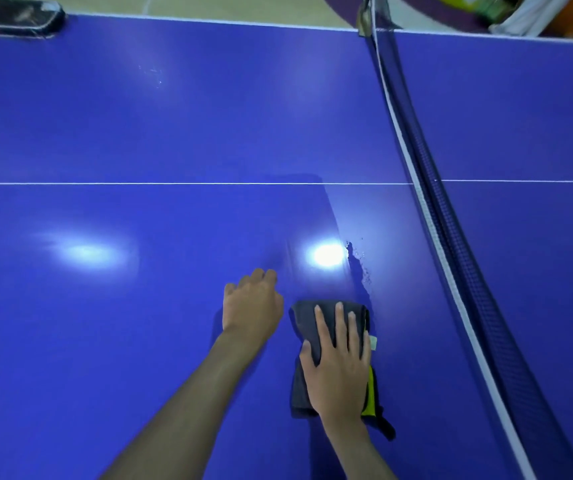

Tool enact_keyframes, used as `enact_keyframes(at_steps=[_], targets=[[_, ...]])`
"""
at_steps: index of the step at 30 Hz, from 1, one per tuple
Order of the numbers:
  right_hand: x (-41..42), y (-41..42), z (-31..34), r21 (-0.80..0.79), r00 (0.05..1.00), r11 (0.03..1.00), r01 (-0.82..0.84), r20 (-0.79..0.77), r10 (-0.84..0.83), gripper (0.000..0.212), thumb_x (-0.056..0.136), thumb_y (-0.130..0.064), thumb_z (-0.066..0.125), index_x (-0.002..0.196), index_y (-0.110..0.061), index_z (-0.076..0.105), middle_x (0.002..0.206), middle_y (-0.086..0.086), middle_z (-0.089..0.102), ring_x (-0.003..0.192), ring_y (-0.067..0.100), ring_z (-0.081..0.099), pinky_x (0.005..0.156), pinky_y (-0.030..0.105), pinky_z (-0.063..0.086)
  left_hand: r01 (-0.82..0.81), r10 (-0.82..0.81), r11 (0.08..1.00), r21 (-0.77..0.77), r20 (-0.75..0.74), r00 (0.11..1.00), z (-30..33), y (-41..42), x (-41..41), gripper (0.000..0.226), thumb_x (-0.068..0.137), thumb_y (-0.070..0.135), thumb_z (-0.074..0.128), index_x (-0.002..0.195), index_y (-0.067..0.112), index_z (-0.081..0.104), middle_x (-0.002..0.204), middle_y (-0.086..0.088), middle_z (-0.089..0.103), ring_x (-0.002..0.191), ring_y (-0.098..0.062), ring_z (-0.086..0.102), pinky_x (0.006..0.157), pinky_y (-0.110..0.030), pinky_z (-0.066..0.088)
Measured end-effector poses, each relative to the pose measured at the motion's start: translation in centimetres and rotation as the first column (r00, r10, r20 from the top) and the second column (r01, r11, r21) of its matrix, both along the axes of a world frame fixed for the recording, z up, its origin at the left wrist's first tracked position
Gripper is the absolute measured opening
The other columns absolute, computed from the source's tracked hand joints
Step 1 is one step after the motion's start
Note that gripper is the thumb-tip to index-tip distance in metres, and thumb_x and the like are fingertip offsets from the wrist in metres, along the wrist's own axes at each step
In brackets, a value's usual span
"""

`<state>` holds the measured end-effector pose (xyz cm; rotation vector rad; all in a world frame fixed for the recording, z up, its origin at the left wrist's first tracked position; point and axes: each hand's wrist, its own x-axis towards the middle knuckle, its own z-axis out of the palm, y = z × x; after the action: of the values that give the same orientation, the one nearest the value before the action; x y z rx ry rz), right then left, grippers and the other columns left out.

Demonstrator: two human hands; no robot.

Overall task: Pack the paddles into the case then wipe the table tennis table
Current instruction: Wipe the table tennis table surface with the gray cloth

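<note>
Flat on a folded grey cloth (307, 327) lies the right hand (338, 368), fingers straight and spread, pressing it onto the blue table (139, 306). Yellow edging and a small white tag show at the cloth's right side. Just beside it the left hand (252, 306) rests on the tabletop, fingers bent under, holding nothing. Water drops (364, 271) sit beyond the cloth, near the net (430, 202). A black case (13, 17) lies shut at the far left corner; its contents cannot be seen.
</note>
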<state>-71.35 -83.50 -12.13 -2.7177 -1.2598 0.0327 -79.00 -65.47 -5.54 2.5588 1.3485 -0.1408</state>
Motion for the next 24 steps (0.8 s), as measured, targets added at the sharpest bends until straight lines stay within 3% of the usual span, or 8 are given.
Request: enact_keyframes(at_steps=[5, 8, 10, 24], targets=[[-1.3, -3.1, 0.4, -0.021, 1.0, 1.0, -0.001, -0.012, 0.001, 0.071, 0.096, -0.051, 0.048, 0.162, -0.035, 0.029, 0.173, 0.002, 0.017, 0.157, 0.027, 0.023, 0.123, 0.054, 0.028, 0.004, -0.005, 1.0, 0.005, 0.135, 0.991, -1.1, -2.3, 0.5, 0.024, 0.096, 0.019, 0.056, 0.119, 0.019, 0.064, 0.109, 0.0, 0.064, 0.094, -0.026, 0.063, 0.081, -0.042, 0.044], [0.0, -2.1, 0.4, -0.018, 0.999, 0.999, -0.033, -0.005, 0.033, 0.073, 0.094, -0.052, 0.051, 0.162, -0.036, 0.03, 0.173, 0.003, 0.016, 0.158, 0.027, 0.022, 0.124, 0.056, 0.026, 0.0, -0.021, 0.994, 0.105, 0.2, 0.98, -2.0, -2.8, 1.1, 0.021, 0.079, 0.01, 0.076, 0.099, 0.015, 0.07, 0.088, 0.0, 0.063, 0.072, -0.026, 0.061, 0.064, -0.041, 0.048], [1.5, -0.9, 0.2, -0.022, 0.998, 0.998, -0.062, 0.002, 0.062, 0.072, 0.095, -0.052, 0.049, 0.162, -0.036, 0.029, 0.173, 0.002, 0.016, 0.158, 0.027, 0.019, 0.124, 0.055, 0.025, -0.031, -0.008, 0.987, 0.158, 0.24, 0.971, -2.5, -2.9, 1.7, 0.022, 0.075, 0.007, 0.079, 0.094, 0.014, 0.07, 0.083, 0.0, 0.062, 0.068, -0.026, 0.058, 0.061, -0.041, 0.048], [18.7, 20.9, -0.6, 0.079, 0.997, 0.994, -0.081, -0.006, 0.082, 0.064, 0.097, -0.055, 0.034, 0.159, -0.037, 0.037, 0.17, 0.005, 0.025, 0.157, 0.027, 0.021, 0.127, 0.056, 0.012, -0.371, 0.246, 0.905, 0.209, 0.455, 0.856, -5.2, -1.7, 6.6, 0.018, 0.093, 0.01, 0.053, 0.098, 0.016, 0.069, 0.085, 0.005, 0.06, 0.072, -0.024, 0.054, 0.067, -0.043, 0.044]])
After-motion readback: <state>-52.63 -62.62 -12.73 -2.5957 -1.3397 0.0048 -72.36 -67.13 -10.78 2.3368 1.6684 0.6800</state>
